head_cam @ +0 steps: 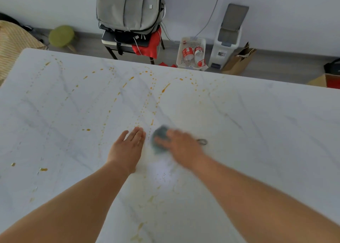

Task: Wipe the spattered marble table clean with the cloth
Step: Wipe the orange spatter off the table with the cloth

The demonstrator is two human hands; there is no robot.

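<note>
Blue-grey cloth (160,138) sits mid-tabletop under the blurred right hand (181,144), fingers pressing it, left hand (128,147) flat beside, and sloppy strokes may just smear orange spatter (165,88) toward the far edge.

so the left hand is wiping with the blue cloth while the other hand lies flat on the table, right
Not quite: the head view shows the right hand on the blue cloth, blurred. The left hand is the one lying flat on the table.
</note>
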